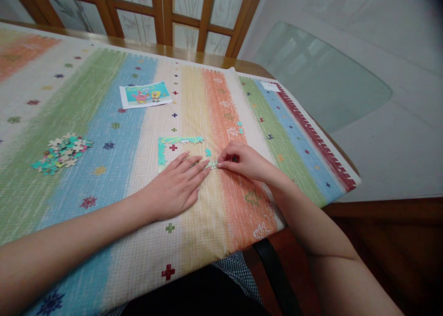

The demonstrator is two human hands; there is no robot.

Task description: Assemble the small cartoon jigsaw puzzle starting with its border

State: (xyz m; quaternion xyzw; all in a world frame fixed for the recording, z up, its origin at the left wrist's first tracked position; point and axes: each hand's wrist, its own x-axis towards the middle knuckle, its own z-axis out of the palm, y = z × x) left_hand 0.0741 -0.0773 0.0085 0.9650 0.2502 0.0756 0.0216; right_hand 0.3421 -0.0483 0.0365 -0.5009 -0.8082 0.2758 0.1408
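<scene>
- The puzzle border [161,151] lies on the striped cloth [204,228] spread over the surface [254,68]; one far strip and one left strip meet at a corner, and the left hand hides part of its near side.
- The surface's near edge runs past the person's lap [194,293], well apart from the border; the right edge slants away beyond the right arm, and the far edge shows bare wood behind the cloth.
- Striped cloth gives room between the border and the pile [62,153] to its left, and also between the border and the right edge.
- Two hands are at work. The left hand [180,184] rests palm down at the near side of the border, its fingers stretched out and slightly spread.
- The right hand [244,161] is just right of the border; its thumb and index finger pinch the edge of a small pale piece [213,165] beside the left fingertips.
- One loose turquoise piece [208,152] sits right of the border, near the right hand.
- Two more turquoise pieces [240,127] lie farther right of the border, close together.
- One pile; its pieces overlap too much to count.
- One picture card [146,95] lies beyond the border, and one white slip [270,86] far to its right.
</scene>
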